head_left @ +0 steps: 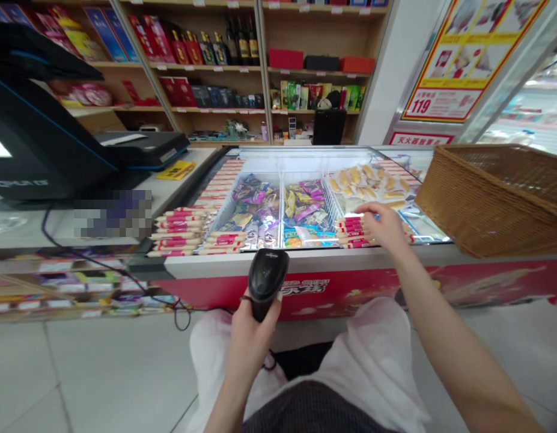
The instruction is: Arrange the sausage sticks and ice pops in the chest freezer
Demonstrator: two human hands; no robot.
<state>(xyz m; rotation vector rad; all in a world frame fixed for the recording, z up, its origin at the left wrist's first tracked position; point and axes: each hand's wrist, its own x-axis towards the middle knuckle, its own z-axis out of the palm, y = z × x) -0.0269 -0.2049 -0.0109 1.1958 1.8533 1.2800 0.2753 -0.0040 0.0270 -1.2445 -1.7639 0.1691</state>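
Note:
My left hand (250,337) is wrapped around the grip of a black handheld barcode scanner (267,278), held upright in front of a chest freezer. My right hand (383,225) reaches onto the freezer's glass lid (278,157), fingers spread over a small pile of red-and-white wrapped sausage sticks (354,232) and touching them. More of the same sticks (183,231) lie in rows on the lid's left part. Through the glass, colourful frozen snack packets (260,207) show in wire compartments.
A wicker basket (494,198) stands on the freezer's right end. At the left is a checkout counter (179,186) with a black till screen (30,144) and a dark cable hanging down. Shelves of boxes and bottles (215,54) line the back wall. The floor has pale tiles.

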